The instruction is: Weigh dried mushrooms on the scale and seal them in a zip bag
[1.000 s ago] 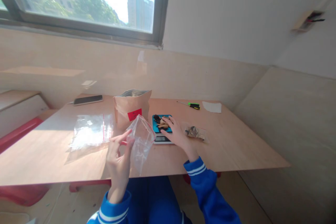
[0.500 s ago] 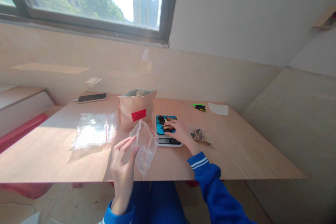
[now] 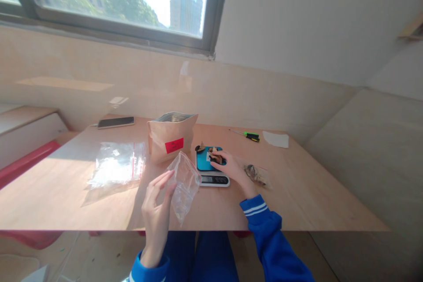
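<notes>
My left hand (image 3: pixel 157 205) pinches a small clear zip bag (image 3: pixel 183 183) and holds it up over the table's near edge. My right hand (image 3: pixel 229 167) reaches over a small scale with a blue top (image 3: pixel 208 168), its fingers closed on brown dried pieces (image 3: pixel 214 155) lying on the platform. One dark piece (image 3: pixel 199 147) sits at the scale's far left corner. A brown paper pouch with a red label (image 3: pixel 171 137) stands open just left of the scale. A filled clear bag of dried pieces (image 3: pixel 256 174) lies to the right of my right hand.
A stack of clear zip bags (image 3: pixel 115 168) lies on the left of the wooden table (image 3: pixel 297 194). A phone (image 3: pixel 115 122) rests at the far left. A green screwdriver (image 3: pixel 249 135) and a white paper (image 3: pixel 276 139) lie at the back right. A red bench (image 3: pixel 20 165) stands left.
My right hand has gathered the dried pieces toward the scale's far side, baring more of the blue top. My left hand and its bag have shifted slightly right.
</notes>
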`<state>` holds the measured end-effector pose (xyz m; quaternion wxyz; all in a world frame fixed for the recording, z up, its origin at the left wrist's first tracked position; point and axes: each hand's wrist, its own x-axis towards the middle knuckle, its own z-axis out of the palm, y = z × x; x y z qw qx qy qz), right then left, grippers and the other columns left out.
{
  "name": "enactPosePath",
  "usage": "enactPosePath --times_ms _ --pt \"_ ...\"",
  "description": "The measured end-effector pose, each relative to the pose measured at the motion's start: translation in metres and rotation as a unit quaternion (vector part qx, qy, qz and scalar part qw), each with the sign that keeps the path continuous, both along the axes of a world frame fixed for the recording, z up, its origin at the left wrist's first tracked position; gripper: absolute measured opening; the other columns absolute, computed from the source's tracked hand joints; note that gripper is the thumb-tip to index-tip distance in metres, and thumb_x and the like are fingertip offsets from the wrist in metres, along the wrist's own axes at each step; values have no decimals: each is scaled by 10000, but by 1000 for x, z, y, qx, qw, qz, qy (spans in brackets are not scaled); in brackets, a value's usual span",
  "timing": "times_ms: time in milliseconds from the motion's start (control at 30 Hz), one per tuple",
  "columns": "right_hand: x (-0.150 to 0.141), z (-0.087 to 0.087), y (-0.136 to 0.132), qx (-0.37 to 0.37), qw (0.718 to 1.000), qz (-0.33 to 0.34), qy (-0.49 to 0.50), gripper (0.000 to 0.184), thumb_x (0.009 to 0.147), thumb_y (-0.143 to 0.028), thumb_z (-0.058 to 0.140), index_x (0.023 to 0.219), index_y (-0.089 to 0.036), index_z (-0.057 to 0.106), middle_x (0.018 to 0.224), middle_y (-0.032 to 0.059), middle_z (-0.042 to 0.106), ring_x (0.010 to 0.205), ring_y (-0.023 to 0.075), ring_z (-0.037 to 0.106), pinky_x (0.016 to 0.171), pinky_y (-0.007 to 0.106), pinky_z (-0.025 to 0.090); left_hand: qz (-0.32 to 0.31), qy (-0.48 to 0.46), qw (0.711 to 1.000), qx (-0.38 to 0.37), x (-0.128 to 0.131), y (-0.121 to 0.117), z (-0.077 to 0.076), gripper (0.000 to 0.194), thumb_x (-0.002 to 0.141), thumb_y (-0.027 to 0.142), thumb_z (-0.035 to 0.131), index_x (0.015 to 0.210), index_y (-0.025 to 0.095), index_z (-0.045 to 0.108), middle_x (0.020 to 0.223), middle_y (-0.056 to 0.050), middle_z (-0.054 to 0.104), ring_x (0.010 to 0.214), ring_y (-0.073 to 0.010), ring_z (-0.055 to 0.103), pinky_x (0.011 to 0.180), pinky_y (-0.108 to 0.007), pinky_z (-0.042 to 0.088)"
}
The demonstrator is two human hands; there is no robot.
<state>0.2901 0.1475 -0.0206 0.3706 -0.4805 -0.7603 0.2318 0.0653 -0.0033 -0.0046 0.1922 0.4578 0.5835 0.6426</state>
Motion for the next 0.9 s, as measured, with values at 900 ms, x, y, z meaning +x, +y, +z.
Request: enactPosePath --times_ms 900 --pt "-41 84 -69 -269 887 152 343 361 763 -403 705 1067 -212 669 1153 76 676 1005 201 662 929 394 537 -36 -82 995 -41 14 6 -5 386 803 458 637 1135 267 685 1235 -45 673 1189 -251 582 1066 -407 408"
